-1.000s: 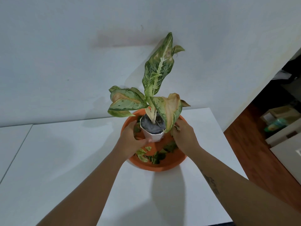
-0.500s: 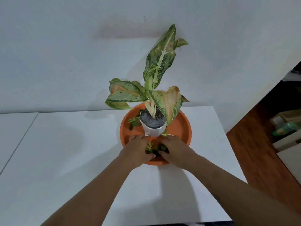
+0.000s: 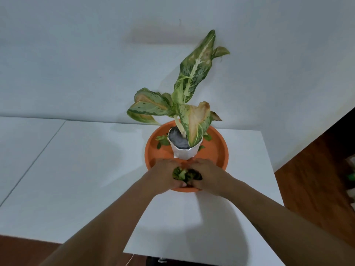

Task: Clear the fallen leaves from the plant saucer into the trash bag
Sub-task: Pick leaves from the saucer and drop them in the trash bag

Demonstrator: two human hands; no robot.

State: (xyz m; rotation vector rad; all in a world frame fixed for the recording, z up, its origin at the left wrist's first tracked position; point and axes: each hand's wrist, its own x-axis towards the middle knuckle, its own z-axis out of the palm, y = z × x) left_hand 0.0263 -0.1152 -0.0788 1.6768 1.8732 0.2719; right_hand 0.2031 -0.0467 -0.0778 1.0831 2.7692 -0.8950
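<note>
Grip: left hand (image 3: 165,174) and right hand (image 3: 209,175) cupped together, fingers curled round a heap of fallen leaves (image 3: 182,174).
Heap: inside the grip, low on the near part of the saucer (image 3: 217,148).
Loose leaves (image 3: 162,140): beyond the grip, beside the white pot (image 3: 184,153), nearer to the left hand.
Obstacle: pot just beyond the fingertips.
Open room: upward and toward the body, over the table (image 3: 96,179).
Trash bag: not in view.

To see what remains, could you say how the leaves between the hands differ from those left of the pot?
The clump is bunched, held by left hand and right hand; the leaves by the pot lie loose, untouched. The clump sits at the saucer's near rim; those leaves farther back. Both are green.
</note>
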